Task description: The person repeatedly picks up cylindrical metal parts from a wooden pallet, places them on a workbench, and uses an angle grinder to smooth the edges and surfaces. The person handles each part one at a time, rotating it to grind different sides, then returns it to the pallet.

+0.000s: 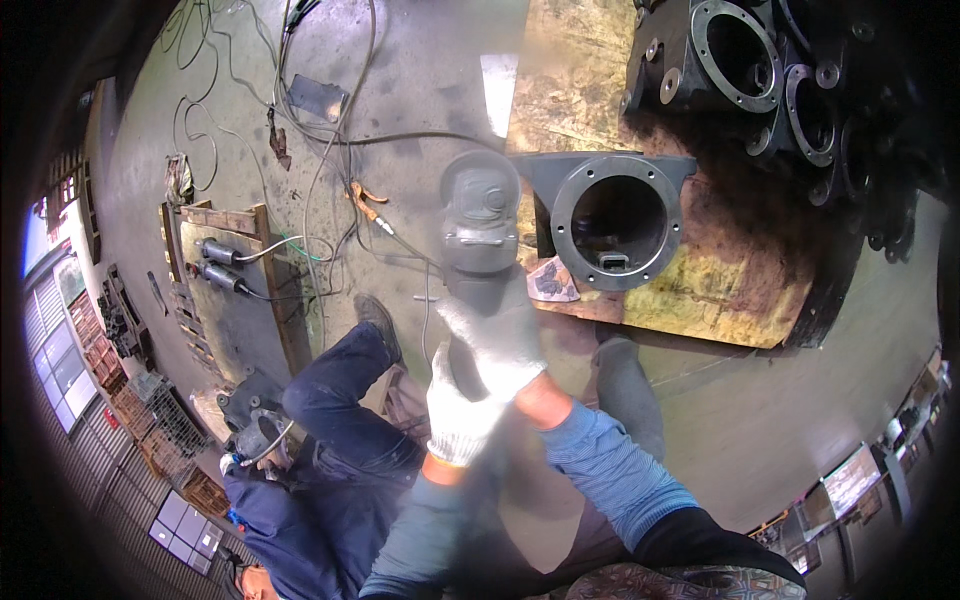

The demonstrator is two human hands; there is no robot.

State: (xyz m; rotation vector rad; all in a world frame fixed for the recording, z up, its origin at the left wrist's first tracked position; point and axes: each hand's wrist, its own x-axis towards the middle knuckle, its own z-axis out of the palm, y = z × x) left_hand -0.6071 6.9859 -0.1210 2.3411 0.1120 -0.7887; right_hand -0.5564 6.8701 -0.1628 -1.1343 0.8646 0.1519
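Observation:
A grey angle grinder [484,228], smeared by motion, points away from me with its round disc end at the top. My right hand [500,345], in a white work glove, is wrapped round its body. Closer to me, my left hand [462,408], also gloved in white, closes on the rear of the same tool. Right of the grinder's head, apart from it, lies a dark metal housing [560,182] with a round bolt-holed flange. A small crumpled piece of printed paper or cloth [553,281] lies by the flange's lower left.
The housing rests on a stained yellowish board [740,300]. Several similar dark castings [700,60] stand at the far right. Cables and an orange-handled clamp [368,200] lie on the floor to the left. A co-worker in dark blue [320,500] crouches at lower left, near a wooden pallet [235,280].

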